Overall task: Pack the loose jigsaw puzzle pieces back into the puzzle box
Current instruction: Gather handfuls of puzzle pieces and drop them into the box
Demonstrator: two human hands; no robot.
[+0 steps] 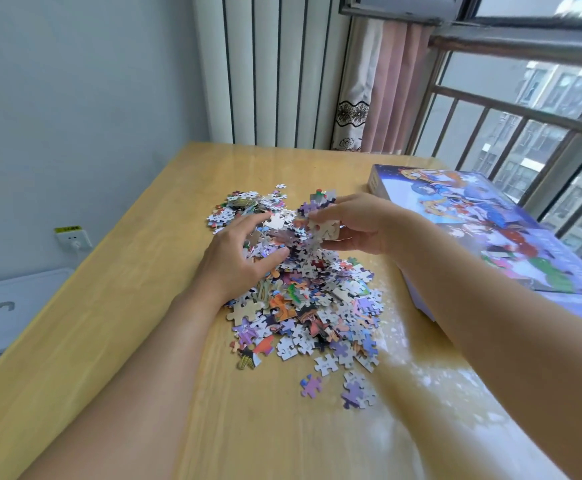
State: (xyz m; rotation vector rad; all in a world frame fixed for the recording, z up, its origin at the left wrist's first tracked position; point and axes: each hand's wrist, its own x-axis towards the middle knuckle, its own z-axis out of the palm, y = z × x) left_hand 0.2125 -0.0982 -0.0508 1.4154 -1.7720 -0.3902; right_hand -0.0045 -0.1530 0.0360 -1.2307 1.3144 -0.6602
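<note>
1. Light yellow wooden tabletop [116, 323]: I see it carrying every item listed below.
2. Loose heap of small multicoloured cardboard jigsaw puzzle pieces [317, 306]: it lies at the middle of the tabletop, some pieces face up, some showing white backs. A few purple strays [312, 386] sit apart at the near edge of the heap, and one white piece [281, 186] lies alone at the far edge.
3. My left hand [237, 258]: it rests on the far part of the heap with fingers spread and bent, fingertips among the pieces. I cannot tell whether its grip holds anything.
4. My right hand [358, 223]: it is raised just above the heap, its grip closed on a clump of joined pieces [320, 216] pinched between thumb and fingers.
5. Flat rectangular purple puzzle box with a cartoon picture on its lid [490, 230]: it stands on the right side of the tabletop, near the heap, lid on, partly hidden by my right forearm.
6. White wall socket with a plug in it [74, 240]: on the wall to the left, below tabletop level.
7. Pink curtain [397, 91]: it hangs at the far window corner.
</note>
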